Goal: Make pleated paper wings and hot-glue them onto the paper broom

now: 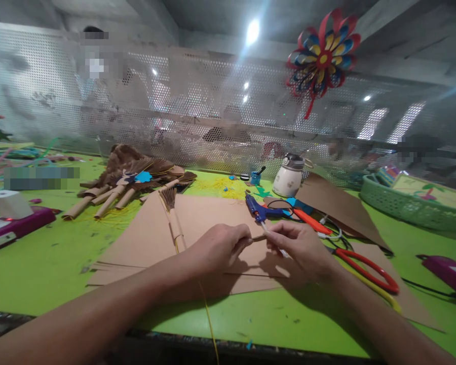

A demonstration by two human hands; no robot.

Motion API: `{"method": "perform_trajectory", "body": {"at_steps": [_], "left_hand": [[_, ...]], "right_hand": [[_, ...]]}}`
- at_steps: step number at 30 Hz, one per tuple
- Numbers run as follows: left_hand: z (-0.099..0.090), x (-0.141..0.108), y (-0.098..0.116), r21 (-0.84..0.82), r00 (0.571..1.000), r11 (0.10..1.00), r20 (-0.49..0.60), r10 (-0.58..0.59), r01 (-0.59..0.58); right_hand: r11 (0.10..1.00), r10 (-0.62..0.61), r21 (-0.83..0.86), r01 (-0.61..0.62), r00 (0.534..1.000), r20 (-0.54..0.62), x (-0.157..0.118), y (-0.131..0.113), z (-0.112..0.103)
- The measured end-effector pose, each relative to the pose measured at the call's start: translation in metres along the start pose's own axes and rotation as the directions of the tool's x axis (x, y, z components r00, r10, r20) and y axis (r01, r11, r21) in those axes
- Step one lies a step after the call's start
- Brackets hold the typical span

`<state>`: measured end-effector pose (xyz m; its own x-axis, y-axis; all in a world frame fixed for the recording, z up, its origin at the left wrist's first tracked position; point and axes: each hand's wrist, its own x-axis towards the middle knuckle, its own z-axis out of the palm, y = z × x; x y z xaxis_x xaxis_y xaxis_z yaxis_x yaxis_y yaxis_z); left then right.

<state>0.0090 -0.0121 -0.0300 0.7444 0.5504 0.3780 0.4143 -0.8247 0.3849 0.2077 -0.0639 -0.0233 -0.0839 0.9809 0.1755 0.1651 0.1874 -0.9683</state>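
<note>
A thin strip of brown paper [258,238] stretches between my hands over a stack of brown paper sheets [137,238]. My left hand [225,244], closed in a pinch, grips its left end. The other end is between the thumb and fingers of my right hand [299,247], also closed. Just beyond my right hand lies a blue glue gun [255,208], its glue stick pointing toward my fingers. To the left of my hands, a rolled paper tube with a fringed top [175,221] rests on the sheets, with a yellow string [208,314] running toward the table's front edge.
Several fringed paper tubes [112,203] are piled at the back left. Red-handled scissors [367,270] and an orange-handled tool [312,221] lie at the right. A bottle [289,177], a green basket [403,210] and purple power strips [21,228] stand about the green table [57,274].
</note>
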Motion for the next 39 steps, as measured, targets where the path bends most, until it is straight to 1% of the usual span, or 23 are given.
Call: {"method": "perform_trajectory", "body": {"at_steps": [2,4,8,11,13,16,19,25,29,31,34,37,39], "left_hand": [[0.001,-0.002,0.001,-0.014,0.999,1.0,0.035,0.003,-0.002],[-0.001,-0.004,0.006,-0.028,0.999,1.0,0.052,0.004,-0.003],[-0.006,-0.004,0.015,-0.026,0.998,1.0,0.059,-0.006,0.007],[-0.006,-0.001,0.012,-0.025,0.994,0.998,0.088,-0.062,0.064],[-0.004,0.0,0.008,-0.033,0.993,0.996,0.087,-0.08,0.083],[-0.001,0.001,0.006,-0.042,0.993,0.994,0.071,-0.097,0.1],[-0.001,0.0,0.011,-0.067,0.988,0.989,0.086,-0.125,0.131],[-0.006,0.002,0.02,-0.101,0.978,0.981,0.149,-0.149,0.165],[-0.009,0.002,0.02,-0.146,0.977,0.976,0.159,-0.14,0.163],[-0.008,0.001,0.02,-0.164,0.98,0.974,0.146,-0.134,0.158],[-0.007,0.0,0.017,-0.178,0.983,0.972,0.124,-0.135,0.155],[-0.006,-0.002,0.014,-0.193,0.984,0.969,0.115,-0.135,0.156],[-0.006,-0.002,0.014,-0.203,0.986,0.968,0.112,-0.124,0.145]], "right_hand": [[1.0,0.026,-0.008,-0.026,0.998,0.053,0.002,0.001,0.001],[0.999,0.023,-0.043,-0.02,0.997,0.071,0.002,0.002,0.002],[0.998,0.003,-0.066,-0.002,1.0,0.015,0.001,0.002,0.005],[0.999,0.023,-0.041,-0.024,1.0,-0.019,0.0,0.002,0.004],[0.999,0.034,-0.023,-0.034,0.999,-0.032,0.0,0.002,0.003],[0.999,0.048,-0.002,-0.048,0.999,0.003,0.002,0.003,0.004],[0.999,0.042,-0.022,-0.041,0.999,0.034,0.003,0.002,0.006],[0.998,0.014,-0.069,-0.014,1.0,-0.003,0.003,0.0,0.007],[0.996,0.003,-0.085,-0.008,0.999,-0.049,0.001,0.003,0.004],[0.998,0.023,-0.06,-0.026,0.998,-0.051,0.001,0.004,0.003],[0.997,0.072,0.031,-0.071,0.997,-0.024,0.002,0.005,0.0],[0.988,0.083,0.128,-0.081,0.997,-0.009,0.003,0.005,-0.003],[0.984,0.085,0.161,-0.081,0.996,-0.017,0.003,0.005,-0.004]]}}
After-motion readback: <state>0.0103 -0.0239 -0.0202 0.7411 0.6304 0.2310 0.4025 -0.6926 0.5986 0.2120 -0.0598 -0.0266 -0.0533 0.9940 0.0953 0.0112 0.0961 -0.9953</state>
